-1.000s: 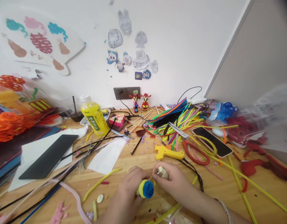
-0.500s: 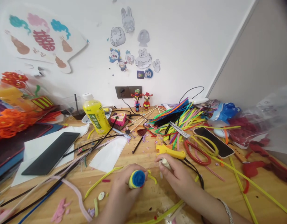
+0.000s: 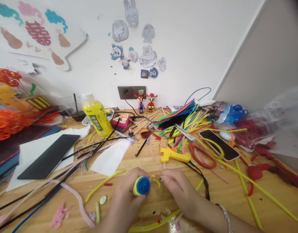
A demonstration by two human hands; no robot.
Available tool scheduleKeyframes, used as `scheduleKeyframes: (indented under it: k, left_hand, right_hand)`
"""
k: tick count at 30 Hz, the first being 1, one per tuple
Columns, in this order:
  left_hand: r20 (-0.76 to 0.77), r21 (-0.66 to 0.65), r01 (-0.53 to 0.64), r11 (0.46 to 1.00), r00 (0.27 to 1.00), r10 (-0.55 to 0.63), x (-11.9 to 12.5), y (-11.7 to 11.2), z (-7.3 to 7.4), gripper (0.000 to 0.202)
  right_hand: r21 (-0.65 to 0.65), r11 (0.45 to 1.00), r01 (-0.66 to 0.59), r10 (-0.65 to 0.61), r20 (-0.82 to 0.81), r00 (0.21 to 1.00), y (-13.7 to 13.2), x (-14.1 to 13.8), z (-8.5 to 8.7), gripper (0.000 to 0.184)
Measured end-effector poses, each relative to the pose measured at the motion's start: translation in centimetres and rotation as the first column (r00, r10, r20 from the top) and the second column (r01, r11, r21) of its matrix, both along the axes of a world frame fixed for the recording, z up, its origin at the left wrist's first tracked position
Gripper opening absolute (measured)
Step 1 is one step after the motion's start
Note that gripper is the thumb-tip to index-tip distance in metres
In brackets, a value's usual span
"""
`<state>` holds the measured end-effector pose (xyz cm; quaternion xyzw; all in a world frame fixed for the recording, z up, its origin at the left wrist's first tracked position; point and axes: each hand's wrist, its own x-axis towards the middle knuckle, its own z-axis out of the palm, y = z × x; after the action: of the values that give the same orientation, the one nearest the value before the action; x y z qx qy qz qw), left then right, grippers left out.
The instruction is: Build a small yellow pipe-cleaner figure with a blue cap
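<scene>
My left hand (image 3: 126,192) is closed around a short yellow roll with a fuzzy blue top (image 3: 142,186), which looks made of pipe cleaners. The blue end faces up toward me. Just to the right, my right hand (image 3: 181,187) pinches a small pale stick-like piece (image 3: 161,178); mostly its tip shows, the rest being covered by the fingers. A small gap separates the two hands. Beyond the right hand lies a yellow glue gun (image 3: 174,155). A short yellow pipe cleaner (image 3: 156,182) lies on the table between the hands.
Red-handled scissors (image 3: 202,156) and a phone (image 3: 219,145) lie at right, before a heap of coloured pipe cleaners (image 3: 187,119). A yellow drink bottle (image 3: 97,116) stands back left. A black tablet-like slab (image 3: 49,157) rests on paper. The glue gun's cable (image 3: 203,176) runs behind my right wrist.
My right hand has moved slightly down and left, away from the glue gun; its pale piece has turned and shows less. The left hand keeps its hold. The view has tilted down slightly.
</scene>
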<state>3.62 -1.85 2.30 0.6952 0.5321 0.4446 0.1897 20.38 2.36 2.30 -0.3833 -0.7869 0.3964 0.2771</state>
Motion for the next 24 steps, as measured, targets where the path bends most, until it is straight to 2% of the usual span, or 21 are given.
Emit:
scheduleKeyframes:
  k: [7, 24]
  left_hand:
    - [-0.014, 0.036, 0.001, 0.999, 1.000, 0.000, 0.23, -0.11, 0.19, 0.013]
    - [-0.035, 0.035, -0.039, 0.999, 0.999, 0.040, 0.33, -0.09, 0.57, 0.009]
  right_hand:
    - [0.021, 0.999, 0.049, -0.049, 0.006, 0.999, -0.06, -0.09, -0.09, 0.029]
    - [0.070, 0.996, 0.057, -0.057, -0.001, 0.998, -0.44, 0.03, 0.17, 0.037]
